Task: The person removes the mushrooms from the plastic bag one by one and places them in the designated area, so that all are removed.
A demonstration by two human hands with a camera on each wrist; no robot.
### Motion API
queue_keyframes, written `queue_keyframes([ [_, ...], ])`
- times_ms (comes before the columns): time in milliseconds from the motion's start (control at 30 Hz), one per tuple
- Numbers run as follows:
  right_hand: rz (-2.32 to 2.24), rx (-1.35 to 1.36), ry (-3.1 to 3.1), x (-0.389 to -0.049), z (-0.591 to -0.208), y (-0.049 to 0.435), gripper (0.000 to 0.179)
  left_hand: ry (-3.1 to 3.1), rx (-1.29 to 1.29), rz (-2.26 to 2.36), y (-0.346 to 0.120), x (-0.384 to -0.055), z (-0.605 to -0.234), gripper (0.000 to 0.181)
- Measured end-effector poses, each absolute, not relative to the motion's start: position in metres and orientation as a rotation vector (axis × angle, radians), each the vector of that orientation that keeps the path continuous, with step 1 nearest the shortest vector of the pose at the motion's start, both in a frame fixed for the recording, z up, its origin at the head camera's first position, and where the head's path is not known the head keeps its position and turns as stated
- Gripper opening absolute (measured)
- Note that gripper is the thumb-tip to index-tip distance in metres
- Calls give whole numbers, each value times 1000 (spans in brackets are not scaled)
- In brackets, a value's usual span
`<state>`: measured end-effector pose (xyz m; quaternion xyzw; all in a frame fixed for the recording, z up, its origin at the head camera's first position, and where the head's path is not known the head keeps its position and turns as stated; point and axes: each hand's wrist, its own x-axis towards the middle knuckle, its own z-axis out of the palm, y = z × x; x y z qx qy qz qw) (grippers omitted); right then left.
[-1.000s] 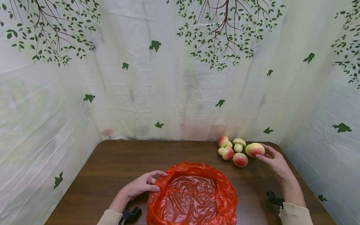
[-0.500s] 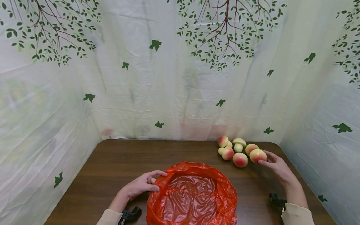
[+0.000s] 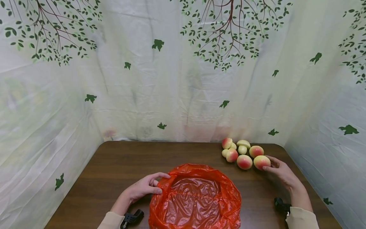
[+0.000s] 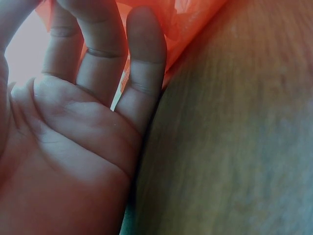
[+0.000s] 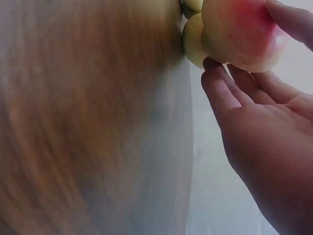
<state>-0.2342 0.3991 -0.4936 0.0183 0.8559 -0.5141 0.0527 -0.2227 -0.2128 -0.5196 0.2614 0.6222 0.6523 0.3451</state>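
My left hand (image 3: 143, 189) grips the left rim of a crumpled red plastic bag (image 3: 200, 203), thumb outside and fingers over the edge. The bag's wide mouth faces up. In the left wrist view its thin red film (image 4: 188, 22) shows behind the curled fingers. At the right, my right hand (image 3: 283, 173) holds a yellow peach with a red blush (image 3: 261, 162) between thumb and fingers. The right wrist view shows this peach (image 5: 244, 32) close up, overlapping paler fruit. Beside it are another peach (image 3: 244, 162) and, just behind, a third peach (image 3: 256, 151).
Left of the peaches sit a pale mushroom-shaped piece (image 3: 243, 147) and several small red-and-yellow rounded pieces (image 3: 231, 155). All rest near the back right of the brown wooden table (image 3: 128, 159). A leaf-printed curtain (image 3: 171, 79) hangs behind and along both sides.
My right hand has brought its peach slightly nearer and lower, from in front of the back peach to beside the front one. The back peach is now uncovered. My left hand and the bag stay put.
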Motion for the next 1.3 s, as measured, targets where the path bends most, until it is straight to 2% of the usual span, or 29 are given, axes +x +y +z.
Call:
queue_keyframes([
  [1300, -1510, 120, 2553, -240, -505, 400, 82, 1529, 708, 1745, -213, -221, -518, 50],
])
